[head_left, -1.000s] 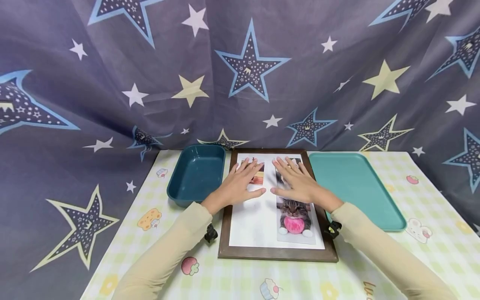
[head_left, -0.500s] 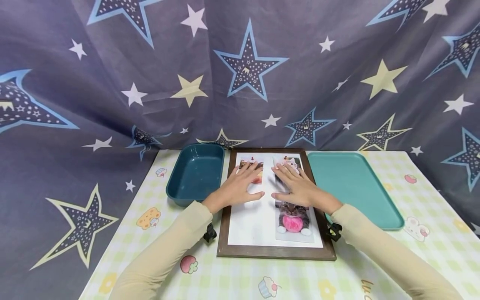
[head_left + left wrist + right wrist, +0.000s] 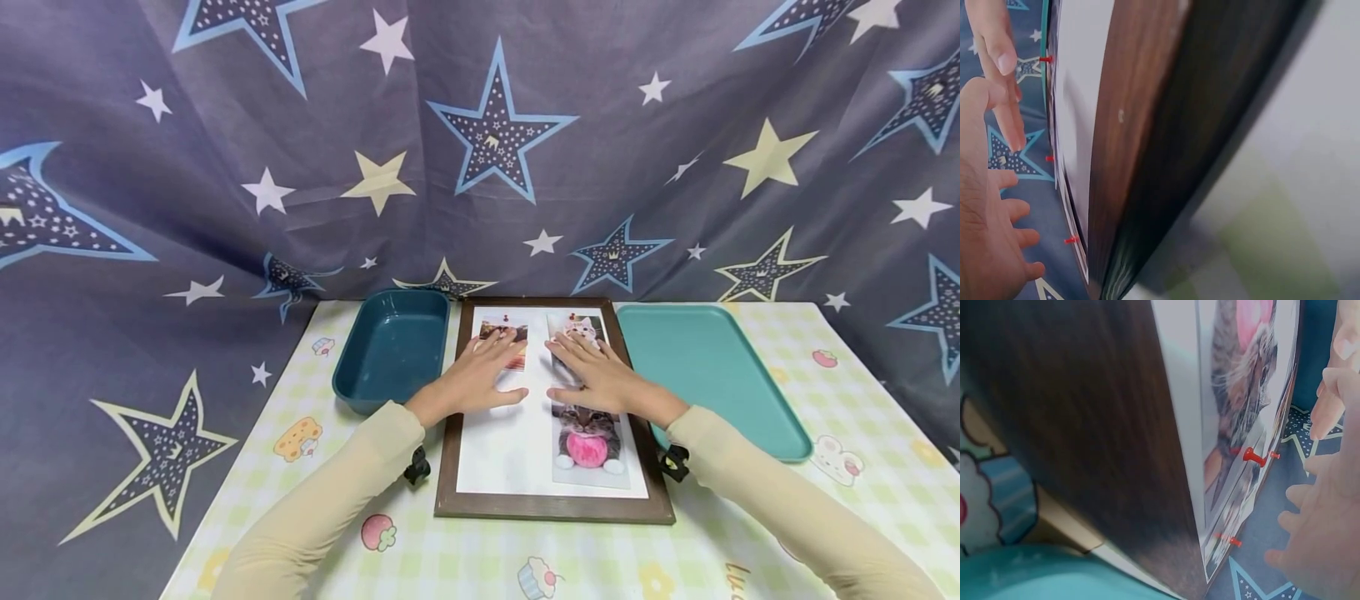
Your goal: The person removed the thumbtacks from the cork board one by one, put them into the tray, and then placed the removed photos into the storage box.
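A brown-framed white board [image 3: 495, 454] lies flat on the table, with several photos on it. My left hand [image 3: 474, 377] is held open over its left half, the fingers overlapping a small orange-toned photo [image 3: 516, 360]. Over the right half, my right hand [image 3: 600, 375] spreads its fingers across the lower part of a white kitten photo [image 3: 579, 328]. Nearer me is a tabby cat photo [image 3: 588, 458] with a pink ball, partly under that hand. Red push pins [image 3: 1252, 457] stand up from the board in both wrist views, where each hand appears apart from the surface.
Left of the board stands a deep dark-blue tray [image 3: 390, 350]. A flat turquoise tray [image 3: 705, 375] lies at its right side. The checked tablecloth [image 3: 450, 567] covers the table, and a star-patterned curtain [image 3: 480, 233] hangs along the back edge.
Both hands have drawn back slightly toward me, with fingers still spread. More of the upper photos and their red pins shows past the fingertips. Board and trays have stayed put.
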The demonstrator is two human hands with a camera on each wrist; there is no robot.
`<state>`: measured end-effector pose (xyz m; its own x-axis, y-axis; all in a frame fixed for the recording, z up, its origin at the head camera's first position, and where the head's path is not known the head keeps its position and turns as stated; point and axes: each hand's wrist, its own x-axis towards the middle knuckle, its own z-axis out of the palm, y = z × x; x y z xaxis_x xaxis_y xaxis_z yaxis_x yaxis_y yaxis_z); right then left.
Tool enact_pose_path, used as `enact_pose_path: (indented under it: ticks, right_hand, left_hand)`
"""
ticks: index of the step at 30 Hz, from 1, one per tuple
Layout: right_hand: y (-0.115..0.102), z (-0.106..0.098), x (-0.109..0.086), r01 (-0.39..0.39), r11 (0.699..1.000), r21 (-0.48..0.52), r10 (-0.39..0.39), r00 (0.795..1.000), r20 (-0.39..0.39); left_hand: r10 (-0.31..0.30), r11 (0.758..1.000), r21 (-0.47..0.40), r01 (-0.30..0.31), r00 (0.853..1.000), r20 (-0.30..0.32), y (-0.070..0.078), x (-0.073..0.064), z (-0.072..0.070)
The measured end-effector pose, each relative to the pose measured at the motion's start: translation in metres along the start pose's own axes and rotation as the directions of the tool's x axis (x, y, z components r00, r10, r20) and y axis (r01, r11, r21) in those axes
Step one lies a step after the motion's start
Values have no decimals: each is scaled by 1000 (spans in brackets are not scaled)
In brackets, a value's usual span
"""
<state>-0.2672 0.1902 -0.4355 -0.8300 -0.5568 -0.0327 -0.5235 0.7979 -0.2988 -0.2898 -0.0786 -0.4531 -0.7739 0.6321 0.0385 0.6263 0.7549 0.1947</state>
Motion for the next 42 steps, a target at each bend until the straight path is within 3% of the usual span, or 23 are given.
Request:
enact_pose_path:
  ticks: [13,21,28,37,42]
  right_hand:
    - [-2,-2,1,19,1000,-5,-19,1000,6]
    - [-5,-3,0,29,1000,-4,-29,1000,8]
    - [-7,-14,4,37,999,-23,-37,999,-3]
    - [-15,-42,20,36,999,-25,-37,998,-41]
    - [-21,-62,34,31,999,-26,-33,997,-64]
  left_hand:
    - [18,1000,-14,-18,1000,10,0,-3,-1]
    - [11,1000,7,-11,999,49,1,-6,-8]
    - [-4,999,39,2,999,54,-5,-5,-29]
    - [-26,992,127,21,999,45,-10,2,-65]
    - [-40,991,129,36,999,24,-10,9,-73]
